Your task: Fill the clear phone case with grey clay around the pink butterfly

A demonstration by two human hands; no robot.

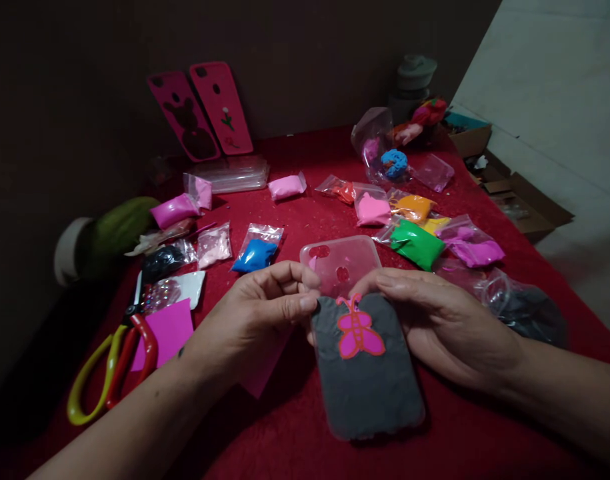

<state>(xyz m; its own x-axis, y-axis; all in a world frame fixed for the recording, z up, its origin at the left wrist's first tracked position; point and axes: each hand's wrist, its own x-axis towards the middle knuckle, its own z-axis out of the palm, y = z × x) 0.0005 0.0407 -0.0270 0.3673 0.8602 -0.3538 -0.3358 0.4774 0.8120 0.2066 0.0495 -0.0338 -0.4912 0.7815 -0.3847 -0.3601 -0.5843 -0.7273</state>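
Observation:
Between my hands is a clear phone case (357, 257), its lower part covered by a grey clay layer (372, 393). A pink clay butterfly (361, 333) with red outlines lies on the grey, its feelers reaching the layer's top edge. My left hand (269, 303) pinches the case's left side, thumb at the grey layer's upper left corner. Along the right side, my right hand (445, 327) is wrapped round the case, with thumb and forefinger near the top of the grey. Some of its fingers are hidden behind the case.
Bags of blue clay (257, 250), green clay (417, 243) and other colours lie on the red cloth (225, 440). Scissors (119, 360) with yellow and red handles rest at left by pink paper (167, 333). Two decorated pink phone cases (222, 110) lean on the wall.

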